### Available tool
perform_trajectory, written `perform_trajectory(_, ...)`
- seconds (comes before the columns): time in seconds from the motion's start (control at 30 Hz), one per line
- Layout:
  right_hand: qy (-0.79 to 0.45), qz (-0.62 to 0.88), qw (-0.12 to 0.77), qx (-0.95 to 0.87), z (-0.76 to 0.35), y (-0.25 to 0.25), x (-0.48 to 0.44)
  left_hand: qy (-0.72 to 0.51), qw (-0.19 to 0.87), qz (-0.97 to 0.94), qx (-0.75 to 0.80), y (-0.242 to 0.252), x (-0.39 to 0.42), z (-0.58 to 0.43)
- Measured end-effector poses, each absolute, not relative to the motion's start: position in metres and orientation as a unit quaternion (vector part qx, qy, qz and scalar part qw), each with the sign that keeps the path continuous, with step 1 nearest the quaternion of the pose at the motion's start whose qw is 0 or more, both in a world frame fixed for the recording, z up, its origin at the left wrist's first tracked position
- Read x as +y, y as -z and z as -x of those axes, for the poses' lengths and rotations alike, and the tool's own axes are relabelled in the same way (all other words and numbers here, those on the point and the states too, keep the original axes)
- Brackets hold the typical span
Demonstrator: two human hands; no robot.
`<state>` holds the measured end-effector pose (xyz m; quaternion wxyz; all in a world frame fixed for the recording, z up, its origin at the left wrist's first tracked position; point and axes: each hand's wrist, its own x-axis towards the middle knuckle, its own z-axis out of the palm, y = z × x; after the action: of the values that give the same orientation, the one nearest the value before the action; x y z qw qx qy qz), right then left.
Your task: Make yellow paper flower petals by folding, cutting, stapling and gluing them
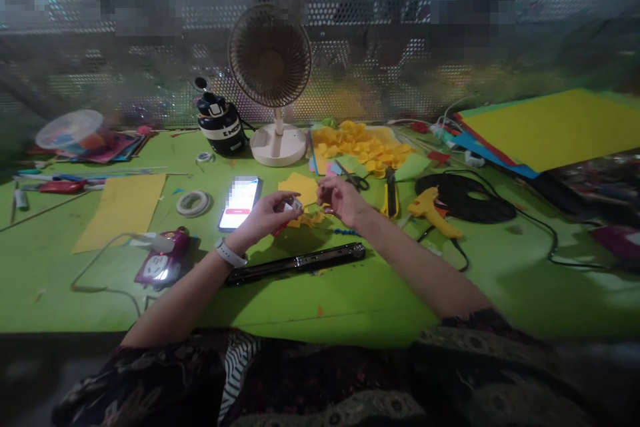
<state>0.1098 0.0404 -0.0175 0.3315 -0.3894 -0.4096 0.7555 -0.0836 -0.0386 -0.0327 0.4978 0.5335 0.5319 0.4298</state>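
Observation:
My left hand [270,215] is closed around a small white-and-red thing [293,205] whose kind I cannot make out. Close by on its right, my right hand [345,201] has its fingers curled in; what they pinch, if anything, is too small to see. Beneath and behind the hands lie yellow paper squares [299,185] and yellow scraps [307,219]. A pair of dark-handled scissors [357,180] rests just beyond my right hand. Nearer me, a long glossy black bar [300,260] lies across the table below both hands.
A lit phone [240,203], tape roll [193,203] and purple power socket [163,259] lie left. Behind stand a fan [278,143] and black bottle [223,130]. Yellow paper petals [360,143], a cutter [391,193], a corded yellow glue gun [433,210] and coloured sheets [555,130] lie right.

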Motion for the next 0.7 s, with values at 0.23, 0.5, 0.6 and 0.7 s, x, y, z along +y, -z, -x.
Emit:
perform_trajectory(0.23, -0.636, 0.404, 0.251, -0.607, -0.099, 0.025, 0.024, -0.408, 0.43, -0.589, 0.549, 0.021, -0.047, 0.075)
perform_trajectory(0.5, -0.626, 0.39, 0.309, -0.6, -0.097, 0.025, 0.02, -0.467, 0.428, -0.567, 0.527, 0.028, -0.045, 0.073)
perform_trajectory(0.6, -0.605, 0.385, 0.332, -0.613, -0.097, 0.024, 0.018, -0.44, 0.43, -0.593, 0.519, 0.035, -0.043, 0.076)
perform_trajectory(0.7, -0.591, 0.386, 0.353, -0.614, -0.097, 0.025, 0.019, -0.432, 0.433, -0.605, 0.511, 0.039, -0.039, 0.081)
